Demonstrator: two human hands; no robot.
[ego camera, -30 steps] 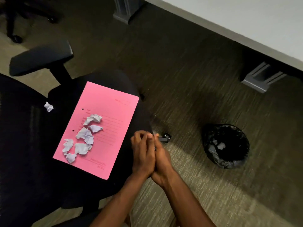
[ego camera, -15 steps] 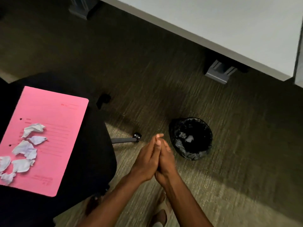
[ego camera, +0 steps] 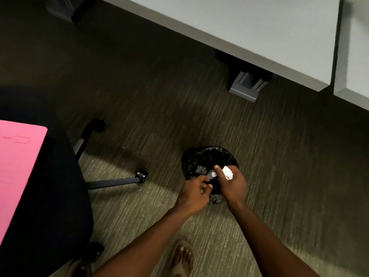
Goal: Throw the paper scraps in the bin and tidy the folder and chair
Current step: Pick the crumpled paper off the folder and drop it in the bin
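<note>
A small round bin lined with a black bag stands on the carpet right of centre. Both my hands hover over its near rim. My right hand holds a crumpled white paper scrap between thumb and fingers. My left hand is beside it with fingers curled loosely and nothing visible in them. Another white scrap shows between the two hands above the bin's opening. A pink folder lies on the black chair seat at the left edge; the scraps on it are out of view.
The chair's star base legs and casters stick out toward the bin. A grey desk runs across the top right, with a grey foot on the carpet. My sandalled foot stands at the bottom centre.
My clasped hands have travelled right to the bin and parted over it, exposing white scraps. The view has swung right, so the folder's scraps have left the frame.
</note>
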